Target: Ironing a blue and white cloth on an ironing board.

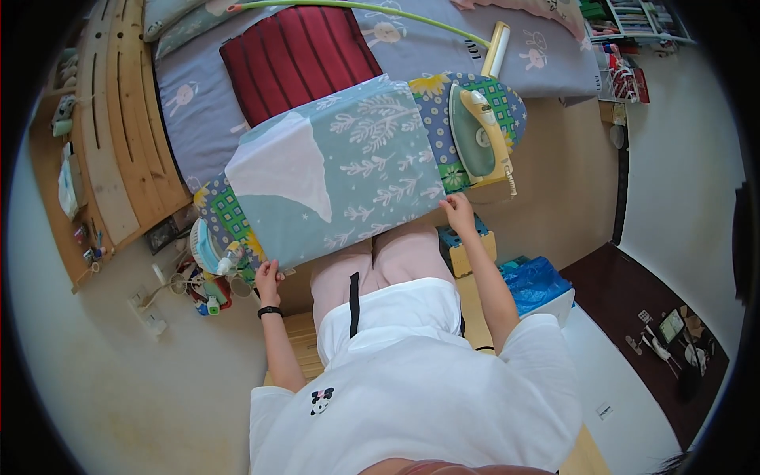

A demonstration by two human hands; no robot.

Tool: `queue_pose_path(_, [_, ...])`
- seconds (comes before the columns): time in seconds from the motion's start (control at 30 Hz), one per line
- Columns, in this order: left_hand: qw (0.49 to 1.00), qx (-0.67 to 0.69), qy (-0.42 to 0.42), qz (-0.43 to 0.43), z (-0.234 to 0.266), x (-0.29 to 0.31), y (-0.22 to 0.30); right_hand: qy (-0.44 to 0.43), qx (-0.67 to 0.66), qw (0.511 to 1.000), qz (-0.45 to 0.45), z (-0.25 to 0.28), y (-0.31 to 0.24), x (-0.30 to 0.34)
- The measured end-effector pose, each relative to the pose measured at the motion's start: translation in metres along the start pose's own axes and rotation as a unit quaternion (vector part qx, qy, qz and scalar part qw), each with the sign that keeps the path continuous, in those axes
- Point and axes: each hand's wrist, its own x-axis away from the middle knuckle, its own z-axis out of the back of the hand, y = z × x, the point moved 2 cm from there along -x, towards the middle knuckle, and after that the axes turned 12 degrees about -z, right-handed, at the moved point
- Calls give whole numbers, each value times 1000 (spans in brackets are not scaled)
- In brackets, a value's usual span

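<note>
A pale teal cloth [348, 186] with white leaf prints and a large white patch lies spread across the ironing board [229, 214], whose cover is blue, green and yellow. It looks like a pillowcase or a folded sheet. My left hand [269, 281] pinches its near left corner. At the near right corner, my right hand [459, 214] has thumb and fingers closed on the edge. To the right of the cloth, a yellow and green iron [481, 134] rests on the board, its cord end hanging toward me.
Behind the board, a bed [190, 87] holds a dark red striped cushion [301, 59] and a green-handled lint roller [496, 49]. A wooden headboard [119, 119] stands left. Small items and a white-and-blue basket [204, 245] crowd the left end. A blue plastic bag [538, 285] sits low right.
</note>
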Motion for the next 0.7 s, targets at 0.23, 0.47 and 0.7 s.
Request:
queue_pose_path(0.23, [996, -81, -3, 35, 18, 19, -42, -19, 14, 998, -55, 3, 41, 23])
queue_pose_path(0.47, [991, -123, -5, 55, 25, 24, -86, 8, 75, 997, -22, 1, 60, 30])
queue_pose_path(0.7, [976, -211, -2, 52, 26, 25, -112, -19, 112, 989, -97, -9, 78, 32])
